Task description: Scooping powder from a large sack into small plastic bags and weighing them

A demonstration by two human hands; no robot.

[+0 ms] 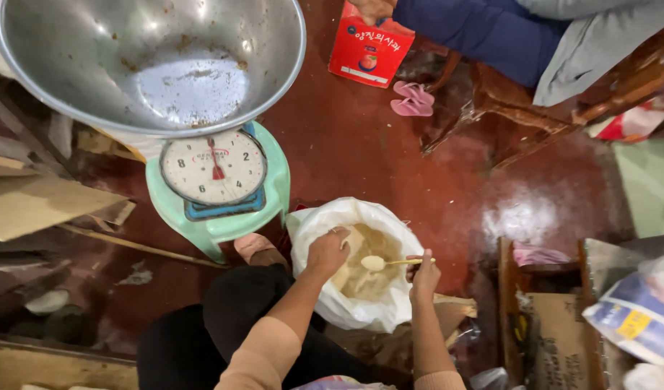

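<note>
At the far left, flat brown cardboard pieces (36,206) lie stacked on the dark red floor (361,152). Next to them stands a mint-green plastic dial scale (216,184) with a round white face and red needle; the needle points near the top mark, so I judge that it reads close to nothing. On top of it sits a wide, shallow steel weighing bowl (148,61), which holds only specks and smears of residue, no heap of powder. Nothing appears to have been weighed out yet.

Lower down, at the centre, an open white plastic sack (354,267) stands on the floor between the person's knees, partly filled with pale beige powder (364,271). The left hand (327,250) grips the sack's rim on its left side, fingers curled tightly over the plastic to hold the mouth open. A long-handled yellow spoon (390,262) lies across the opening, its bowl heaped with powder just above the contents. The right hand (424,276) pinches the end of the handle at the sack's right edge, fingers closed narrowly around it. The spoonful is loaded but remains over the sack, well apart from the bowl.

Further right, at the top, another person's hand (372,9) rests on a red cardboard box (369,49), with pink sandals (413,99) just beside it. A blue and white packet (635,318) lies at the right edge.
</note>
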